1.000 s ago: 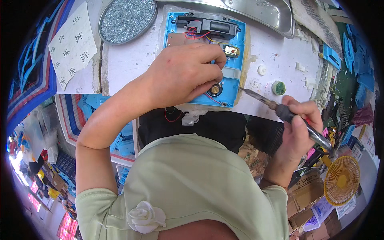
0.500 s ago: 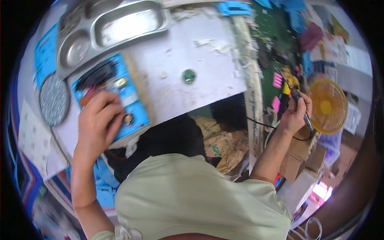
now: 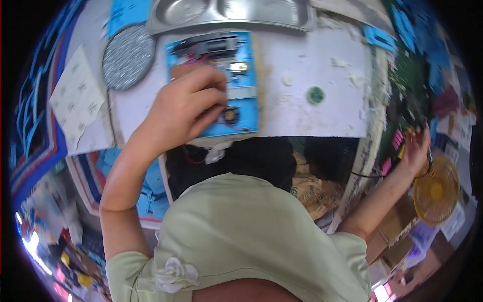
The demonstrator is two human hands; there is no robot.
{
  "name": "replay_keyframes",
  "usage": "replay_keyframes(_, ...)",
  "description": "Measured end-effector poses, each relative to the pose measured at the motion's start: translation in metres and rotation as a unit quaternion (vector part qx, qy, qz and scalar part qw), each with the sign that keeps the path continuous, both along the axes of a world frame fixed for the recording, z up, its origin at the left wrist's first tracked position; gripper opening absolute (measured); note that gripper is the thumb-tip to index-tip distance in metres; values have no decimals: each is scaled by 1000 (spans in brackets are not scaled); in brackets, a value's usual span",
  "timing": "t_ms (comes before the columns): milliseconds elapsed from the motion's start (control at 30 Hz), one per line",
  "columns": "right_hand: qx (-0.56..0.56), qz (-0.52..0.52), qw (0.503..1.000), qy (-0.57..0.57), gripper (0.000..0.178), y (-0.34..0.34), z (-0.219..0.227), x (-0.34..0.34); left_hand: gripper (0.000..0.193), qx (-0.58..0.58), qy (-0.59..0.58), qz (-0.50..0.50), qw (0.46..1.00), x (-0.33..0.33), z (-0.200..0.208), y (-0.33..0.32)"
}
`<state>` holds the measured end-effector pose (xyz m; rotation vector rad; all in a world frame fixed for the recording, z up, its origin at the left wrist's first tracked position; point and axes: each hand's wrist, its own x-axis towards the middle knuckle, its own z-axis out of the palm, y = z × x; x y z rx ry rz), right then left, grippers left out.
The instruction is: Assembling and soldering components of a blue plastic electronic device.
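On the white table lies a blue panel [image 3: 245,111] fitted with a black module [image 3: 214,46], thin red wires and small metal parts. My left hand [image 3: 188,103] rests over its left side with curled fingers; whatever they pinch is hidden beneath them. Out to the right, my right hand [image 3: 415,151] is closed around a soldering iron [image 3: 430,160] with a dark handle. Its front end blurs into the dark clutter beyond my fingers. A black cable [image 3: 365,175] runs from that side toward the table.
Beyond the panel stands a steel compartment tray [image 3: 261,22]. A grey glittery disc [image 3: 128,58] lies left of the panel, a small round green thing [image 3: 315,95] right of it. A yellow basket [image 3: 436,190] sits beside my right forearm, above cardboard boxes [image 3: 395,221].
The view has turned, so the table and panel appear farther right and straighter. My right hand has reached farther away with the soldering iron. My left hand stays over the panel.
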<state>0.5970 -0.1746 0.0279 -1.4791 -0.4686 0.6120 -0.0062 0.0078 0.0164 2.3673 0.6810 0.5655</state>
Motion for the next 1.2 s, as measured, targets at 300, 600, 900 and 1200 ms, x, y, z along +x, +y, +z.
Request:
replay_keyframes(300, 57, 62, 990, -117, 29, 33, 1, -205, 27, 9, -24, 35, 999, -8, -4, -6)
replay_keyframes(600, 72, 400, 763, -503, 30, 96, -26, -395, 27, 12, -60, 51, 997, -11, -3, -7)
replay_keyframes(900, 56, 423, 729, -535, 27, 101, -14, -401, 30, 31, -81, 98, 991, -17, -5, -14)
replay_keyframes(1200, 96, 456, 761, -451, 21, 119, -12, -386, 29, 101, -91, 111, 984, -12, -5, -2)
